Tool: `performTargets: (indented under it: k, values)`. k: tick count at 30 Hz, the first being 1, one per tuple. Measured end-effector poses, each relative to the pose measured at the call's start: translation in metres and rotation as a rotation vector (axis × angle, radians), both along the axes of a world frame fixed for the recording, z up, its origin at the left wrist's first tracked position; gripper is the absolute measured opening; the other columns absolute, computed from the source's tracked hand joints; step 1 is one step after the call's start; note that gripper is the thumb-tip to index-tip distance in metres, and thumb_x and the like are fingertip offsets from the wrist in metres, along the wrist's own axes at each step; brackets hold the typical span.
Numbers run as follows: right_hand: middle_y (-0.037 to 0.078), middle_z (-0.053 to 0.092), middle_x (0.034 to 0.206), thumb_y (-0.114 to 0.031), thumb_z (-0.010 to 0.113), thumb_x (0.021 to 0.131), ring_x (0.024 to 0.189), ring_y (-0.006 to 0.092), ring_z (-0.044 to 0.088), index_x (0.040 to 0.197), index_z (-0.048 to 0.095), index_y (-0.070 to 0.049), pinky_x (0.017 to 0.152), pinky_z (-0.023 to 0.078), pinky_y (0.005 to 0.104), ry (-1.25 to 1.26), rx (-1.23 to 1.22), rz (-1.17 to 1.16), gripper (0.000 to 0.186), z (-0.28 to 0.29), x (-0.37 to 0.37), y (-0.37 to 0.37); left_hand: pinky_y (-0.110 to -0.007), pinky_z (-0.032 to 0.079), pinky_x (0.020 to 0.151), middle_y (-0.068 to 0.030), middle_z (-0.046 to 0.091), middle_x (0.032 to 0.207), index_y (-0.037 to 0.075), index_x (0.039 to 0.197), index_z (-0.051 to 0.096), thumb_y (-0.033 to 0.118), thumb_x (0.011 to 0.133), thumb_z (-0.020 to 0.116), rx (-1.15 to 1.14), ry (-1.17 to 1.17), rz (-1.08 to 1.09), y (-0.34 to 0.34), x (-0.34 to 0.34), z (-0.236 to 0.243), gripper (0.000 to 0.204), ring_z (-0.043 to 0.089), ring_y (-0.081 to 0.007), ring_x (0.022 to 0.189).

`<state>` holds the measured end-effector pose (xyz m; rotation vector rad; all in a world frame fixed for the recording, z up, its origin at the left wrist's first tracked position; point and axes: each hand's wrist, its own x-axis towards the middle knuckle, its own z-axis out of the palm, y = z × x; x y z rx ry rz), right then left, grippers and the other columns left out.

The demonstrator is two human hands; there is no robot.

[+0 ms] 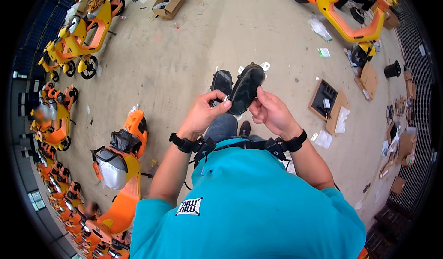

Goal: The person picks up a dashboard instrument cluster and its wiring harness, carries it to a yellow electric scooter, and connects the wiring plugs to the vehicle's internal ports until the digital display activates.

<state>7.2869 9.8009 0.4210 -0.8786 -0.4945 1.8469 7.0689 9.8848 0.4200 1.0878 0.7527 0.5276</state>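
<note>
Two black oblong parts with rounded ends and small white tabs are held up above my legs. My left hand (206, 112) pinches at the lower left edge of the front part (245, 87), beside a small white piece, and lies over the lower end of the rear part (221, 82), which is partly hidden. My right hand (272, 111) grips the front part's right side, thumb on its face and other fingers curled. A white tab (264, 66) sticks out at the top right. Both wrists wear black straps.
Yellow-orange scooters (94, 41) line the left, one (124, 199) close beside me. Top right, a person's dark-clothed leg (357, 3) is at another scooter (337, 14). An open box with accessories (319, 102), cardboard (367, 81) and plastic litter the right floor; more boxes (168, 5) lie ahead.
</note>
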Motion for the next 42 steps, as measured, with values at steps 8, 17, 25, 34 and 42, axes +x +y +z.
performTargets:
  k: [8,17,25,34,42]
  values:
    - [0.0,0.061,0.084,-0.042,0.049,0.1,0.072,0.007,0.053,0.094,0.064,-0.007,0.063,0.043,0.0204,-0.234,0.036,-0.116,0.039,-0.016,0.103,0.237,-0.024,0.044,0.077,0.0004,0.063,0.088,0.002,0.098,0.066,0.021,0.091,0.068,-0.016,-0.006,-0.006,0.22,0.116,-0.036,0.02,0.055,-0.0072,0.082]
    - [-0.001,0.061,0.082,-0.035,0.053,0.1,0.071,0.0066,0.054,0.095,0.065,-0.005,0.064,0.045,0.0211,-0.272,-0.017,-0.132,0.033,-0.009,0.223,0.492,-0.026,0.046,0.081,-0.0033,0.066,0.096,0.0,0.108,0.066,0.027,0.092,0.067,0.08,0.111,-0.071,0.49,0.244,-0.014,0.031,0.056,-0.0098,0.089]
    - [0.005,0.067,0.099,-0.032,0.05,0.102,0.086,0.0108,0.062,0.109,0.062,0.0,0.075,0.05,0.0256,-0.22,0.06,-0.011,0.034,-0.056,0.351,0.734,-0.025,0.044,0.07,0.0009,0.062,0.082,0.002,0.096,0.068,0.026,0.089,0.071,0.082,0.14,-0.029,0.717,0.362,-0.038,0.025,0.053,-0.0076,0.077]
    - [0.011,0.065,0.113,-0.04,0.038,0.104,0.101,0.0202,0.064,0.12,0.056,-0.001,0.089,0.052,0.0379,0.17,-0.121,0.145,0.047,-0.021,0.47,1.016,-0.025,0.044,0.075,0.0005,0.067,0.088,0.002,0.096,0.068,0.021,0.089,0.071,0.142,0.107,0.08,0.96,0.472,-0.004,0.02,0.055,-0.007,0.083]
    - [0.009,0.067,0.107,-0.018,0.041,0.101,0.094,0.0195,0.066,0.118,0.057,0.0,0.082,0.053,0.0323,0.133,-0.17,0.069,0.029,-0.081,0.547,1.297,-0.034,0.042,0.088,-0.01,0.056,0.1,0.006,0.1,0.067,0.021,0.085,0.074,0.337,0.164,0.077,1.205,0.535,-0.042,0.022,0.053,-0.0224,0.097]
